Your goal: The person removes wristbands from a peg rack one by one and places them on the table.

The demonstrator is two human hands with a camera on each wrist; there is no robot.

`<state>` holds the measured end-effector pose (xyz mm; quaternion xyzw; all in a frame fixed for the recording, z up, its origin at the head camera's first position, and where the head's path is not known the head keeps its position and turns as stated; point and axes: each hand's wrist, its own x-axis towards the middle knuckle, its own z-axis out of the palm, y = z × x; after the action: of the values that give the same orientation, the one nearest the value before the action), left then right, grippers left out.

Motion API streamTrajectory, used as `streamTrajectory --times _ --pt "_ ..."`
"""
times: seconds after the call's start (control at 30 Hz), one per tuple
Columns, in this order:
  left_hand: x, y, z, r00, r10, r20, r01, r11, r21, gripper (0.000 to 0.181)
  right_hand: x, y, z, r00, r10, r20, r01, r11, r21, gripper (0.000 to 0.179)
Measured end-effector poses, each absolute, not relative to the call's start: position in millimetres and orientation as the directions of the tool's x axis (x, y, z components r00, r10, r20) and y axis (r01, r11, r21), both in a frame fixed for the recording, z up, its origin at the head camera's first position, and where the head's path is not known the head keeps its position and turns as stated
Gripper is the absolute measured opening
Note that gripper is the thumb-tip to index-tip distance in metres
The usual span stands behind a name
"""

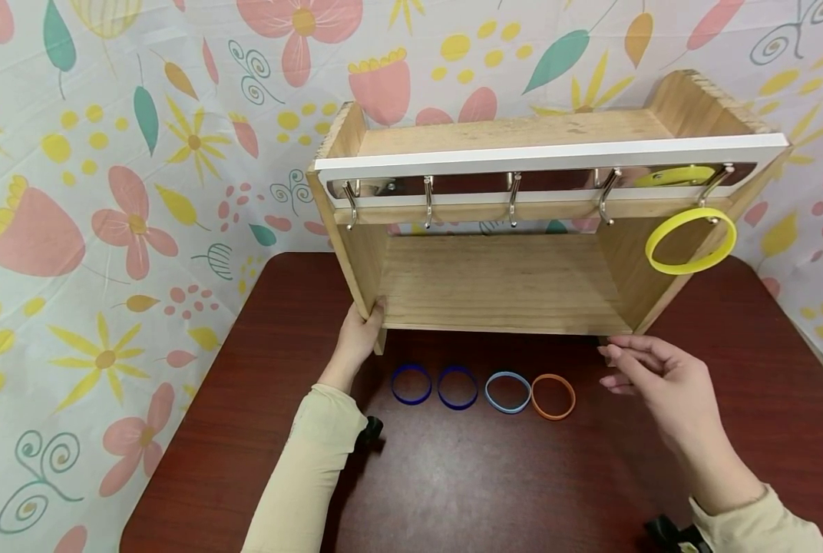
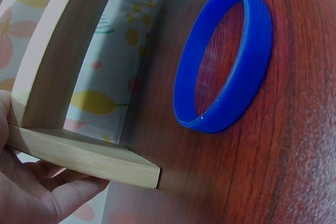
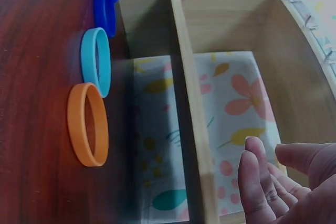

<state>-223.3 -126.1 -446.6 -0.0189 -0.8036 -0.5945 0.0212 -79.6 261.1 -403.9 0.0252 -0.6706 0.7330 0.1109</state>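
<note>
My left hand (image 1: pixel 359 336) grips the lower left corner of a wooden shelf unit (image 1: pixel 501 280), fingers around its side board in the left wrist view. Near the unit's lower right corner, my right hand (image 1: pixel 670 384) is held with fingers loosely bent and nothing between them. A row of metal hooks (image 1: pixel 513 198) runs along the unit's white-edged front rail. From the rightmost hook hangs a yellow silicone wristband (image 1: pixel 691 266). In front of the unit lie two dark blue wristbands (image 2: pixel 257 61), a light blue wristband (image 3: pixel 104 66) and an orange wristband (image 3: pixel 79 129).
Everything stands on a dark reddish-brown table (image 1: pixel 467 484). Behind it and at the sides hangs a white cloth (image 1: pixel 170 192) printed with flowers and leaves. The unit's upper shelf (image 1: pixel 515 134) has raised side boards.
</note>
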Motion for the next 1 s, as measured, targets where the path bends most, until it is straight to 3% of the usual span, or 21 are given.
streamTrajectory --times 0.57,1.0 --pt "-224 -127 -447 -0.999 0.004 0.033 0.033 0.312 0.950 0.043 -85 260 -378 -0.923 0.185 0.337 -0.365 -0.149 -0.919 0.022" --pt "-224 -127 -447 -0.999 0.004 0.039 0.038 0.301 0.953 0.041 -89 263 -360 -0.896 0.240 0.373 -0.424 -0.218 -0.879 0.029"
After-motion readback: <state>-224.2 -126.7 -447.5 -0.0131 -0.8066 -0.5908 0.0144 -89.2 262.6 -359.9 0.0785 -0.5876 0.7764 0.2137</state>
